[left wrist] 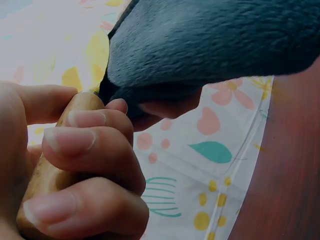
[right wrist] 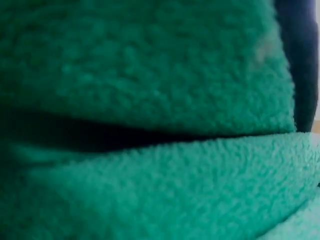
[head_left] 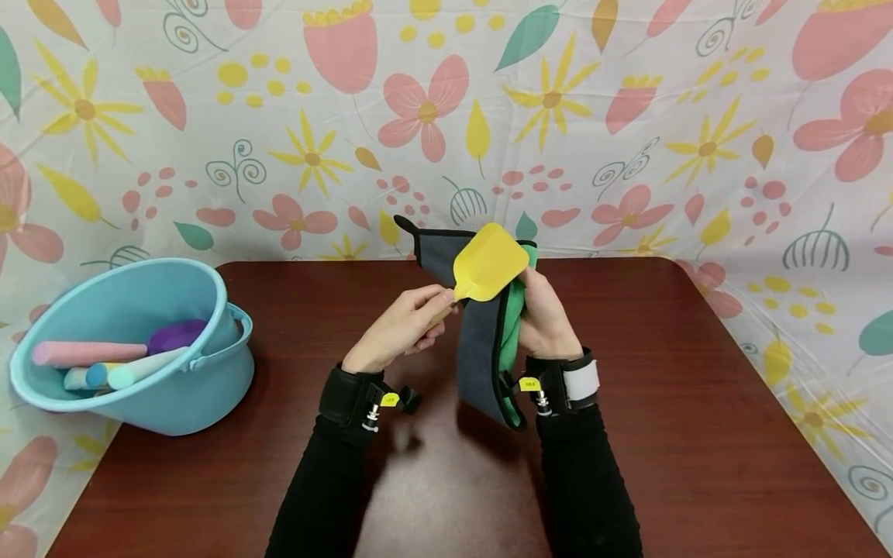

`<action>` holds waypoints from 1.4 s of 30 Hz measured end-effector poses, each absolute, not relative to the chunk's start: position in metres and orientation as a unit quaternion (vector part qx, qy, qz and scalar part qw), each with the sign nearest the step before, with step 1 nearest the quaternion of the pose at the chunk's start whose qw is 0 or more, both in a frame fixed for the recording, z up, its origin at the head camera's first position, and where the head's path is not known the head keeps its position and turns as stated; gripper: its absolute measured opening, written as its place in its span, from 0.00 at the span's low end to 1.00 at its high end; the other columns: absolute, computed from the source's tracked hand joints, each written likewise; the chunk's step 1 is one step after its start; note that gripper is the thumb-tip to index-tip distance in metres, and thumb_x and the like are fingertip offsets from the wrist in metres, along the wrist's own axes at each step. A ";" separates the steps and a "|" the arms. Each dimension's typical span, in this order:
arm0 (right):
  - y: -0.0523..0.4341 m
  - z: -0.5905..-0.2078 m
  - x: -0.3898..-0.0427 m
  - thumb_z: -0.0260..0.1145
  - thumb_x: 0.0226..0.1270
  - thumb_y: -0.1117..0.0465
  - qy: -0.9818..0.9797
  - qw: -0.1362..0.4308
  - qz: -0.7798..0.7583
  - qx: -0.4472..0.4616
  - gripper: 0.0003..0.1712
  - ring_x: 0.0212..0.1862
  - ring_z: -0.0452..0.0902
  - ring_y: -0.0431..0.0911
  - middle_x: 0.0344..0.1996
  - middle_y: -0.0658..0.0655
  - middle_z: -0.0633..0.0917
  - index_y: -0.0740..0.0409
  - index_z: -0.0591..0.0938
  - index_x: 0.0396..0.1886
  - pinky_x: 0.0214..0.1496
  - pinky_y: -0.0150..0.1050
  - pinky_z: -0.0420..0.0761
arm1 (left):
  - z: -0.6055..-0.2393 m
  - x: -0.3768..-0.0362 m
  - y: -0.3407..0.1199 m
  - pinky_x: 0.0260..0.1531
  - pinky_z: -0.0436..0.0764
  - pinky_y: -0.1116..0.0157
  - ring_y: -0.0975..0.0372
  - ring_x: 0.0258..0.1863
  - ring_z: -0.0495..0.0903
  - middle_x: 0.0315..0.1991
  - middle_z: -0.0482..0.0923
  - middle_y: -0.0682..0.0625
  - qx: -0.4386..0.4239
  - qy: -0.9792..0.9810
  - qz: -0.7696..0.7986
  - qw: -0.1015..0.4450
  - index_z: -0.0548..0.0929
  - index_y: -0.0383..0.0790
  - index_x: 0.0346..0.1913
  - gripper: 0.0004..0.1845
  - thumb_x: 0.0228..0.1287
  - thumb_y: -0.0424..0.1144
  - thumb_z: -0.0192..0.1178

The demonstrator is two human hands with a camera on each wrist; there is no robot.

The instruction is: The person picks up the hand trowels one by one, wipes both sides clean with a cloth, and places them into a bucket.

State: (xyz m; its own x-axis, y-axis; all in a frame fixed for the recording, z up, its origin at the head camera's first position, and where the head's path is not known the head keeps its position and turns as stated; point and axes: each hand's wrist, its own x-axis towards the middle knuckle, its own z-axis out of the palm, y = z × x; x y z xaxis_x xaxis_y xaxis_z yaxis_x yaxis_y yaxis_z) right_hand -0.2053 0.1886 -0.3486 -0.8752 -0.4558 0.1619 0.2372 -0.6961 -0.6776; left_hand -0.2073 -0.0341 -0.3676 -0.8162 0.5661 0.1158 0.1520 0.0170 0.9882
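My left hand (head_left: 401, 329) grips a small shovel with a yellow blade (head_left: 487, 262) by its wooden handle (left wrist: 80, 112). In the left wrist view the fingers curl round that handle. The blade points up and to the right, in front of a folded cloth (head_left: 480, 349), grey on one side and green on the other, with black edging. Behind the blade, my right hand (head_left: 547, 319) holds the cloth, its fingers partly hidden by it. The cloth's green side (right wrist: 150, 75) fills most of the right wrist view. One end with a black loop (head_left: 406, 225) sticks out at upper left.
A light blue bucket (head_left: 216, 391) stands tilted at the left of the brown table (head_left: 684, 434). Inside it lie a pink rod-like handle (head_left: 91, 353), a purple item (head_left: 177, 335) and several pale handles. A flower-patterned sheet (head_left: 425, 178) hangs behind the table and along its sides.
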 end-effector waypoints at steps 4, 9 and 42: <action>0.187 -0.348 -0.206 0.48 0.81 0.52 0.318 0.171 -0.920 -0.153 0.17 0.43 0.78 0.47 0.40 0.57 0.79 0.60 0.76 0.41 0.46 0.38 0.78 | -0.368 -0.207 -0.032 0.12 0.59 0.67 0.57 0.15 0.59 0.21 0.64 0.45 0.261 0.696 0.647 0.170 0.76 0.36 0.42 0.21 0.75 0.53 0.50; 0.190 -0.347 -0.203 0.46 0.82 0.57 0.306 0.129 -0.934 -0.129 0.15 0.39 0.78 0.47 0.35 0.56 0.78 0.60 0.73 0.35 0.44 0.38 0.78 | -0.372 -0.209 -0.032 0.13 0.59 0.67 0.57 0.15 0.59 0.21 0.64 0.45 0.265 0.704 0.633 0.184 0.76 0.37 0.41 0.21 0.75 0.54 0.49; 0.218 -0.336 -0.199 0.40 0.81 0.63 0.271 0.008 -0.954 -0.126 0.10 0.38 0.76 0.48 0.36 0.56 0.74 0.61 0.67 0.40 0.41 0.38 0.76 | -0.369 -0.213 -0.049 0.15 0.61 0.68 0.59 0.15 0.60 0.21 0.66 0.45 0.238 0.755 0.586 0.171 0.78 0.37 0.43 0.21 0.75 0.54 0.50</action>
